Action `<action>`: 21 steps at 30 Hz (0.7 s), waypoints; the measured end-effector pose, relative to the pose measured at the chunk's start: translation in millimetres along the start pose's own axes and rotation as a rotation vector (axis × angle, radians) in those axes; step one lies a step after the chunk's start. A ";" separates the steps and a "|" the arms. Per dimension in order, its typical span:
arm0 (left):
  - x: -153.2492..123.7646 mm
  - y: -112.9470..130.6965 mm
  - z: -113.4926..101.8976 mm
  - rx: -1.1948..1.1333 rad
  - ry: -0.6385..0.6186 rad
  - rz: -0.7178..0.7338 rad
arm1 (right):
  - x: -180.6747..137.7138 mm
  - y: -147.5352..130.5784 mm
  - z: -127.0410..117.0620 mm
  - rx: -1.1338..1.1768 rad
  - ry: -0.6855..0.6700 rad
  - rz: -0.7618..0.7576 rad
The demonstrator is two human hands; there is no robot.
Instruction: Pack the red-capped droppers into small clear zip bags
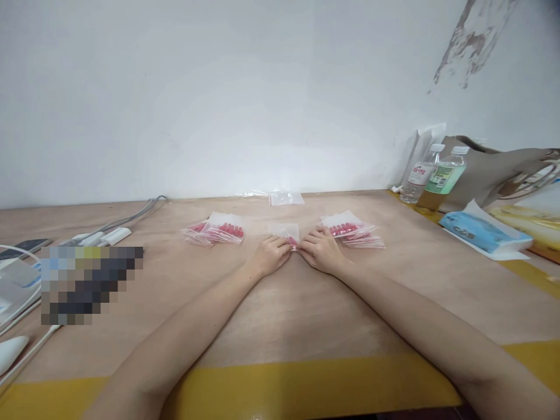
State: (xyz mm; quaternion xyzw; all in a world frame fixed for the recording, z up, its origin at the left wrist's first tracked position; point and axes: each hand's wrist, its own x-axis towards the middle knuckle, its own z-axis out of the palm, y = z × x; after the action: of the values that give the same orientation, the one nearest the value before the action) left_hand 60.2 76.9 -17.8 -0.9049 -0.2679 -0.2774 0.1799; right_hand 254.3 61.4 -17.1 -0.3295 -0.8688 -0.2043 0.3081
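Between my hands, a small clear zip bag (283, 230) with red pieces in it lies on the table. My left hand (273, 255) is closed on the bag's near left side, fingers bent over it. At its near right corner, my right hand (321, 249) pinches the bag, thumb and fingers together. To the left lies a fanned pile of clear bags (219, 229) holding red pieces in a row. A similar pile of bags (350, 228) sits just beyond my right hand. What exactly the red pieces are is too small to tell.
Flat clear bags (286, 199) lie by the wall. On the right are two plastic bottles (444, 172), a blue tissue pack (483, 229) and a grey handbag (476, 166). Chargers (116, 235), cables and a blurred-out item (90, 286) occupy the left.
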 end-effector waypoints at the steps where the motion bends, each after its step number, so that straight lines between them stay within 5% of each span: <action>1: 0.2 -0.1 0.0 0.007 0.000 0.010 | -0.2 0.2 0.0 -0.003 -0.002 -0.002; 21: 4.6 2.7 -8.4 0.031 -0.019 0.068 | 3.9 -7.7 -1.7 -0.043 0.002 0.021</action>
State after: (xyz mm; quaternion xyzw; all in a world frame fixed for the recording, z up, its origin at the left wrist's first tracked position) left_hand 61.5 72.6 -9.0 -0.9132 -0.2430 -0.2585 0.2005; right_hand 247.3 56.8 -14.5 -0.3447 -0.8604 -0.2201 0.3040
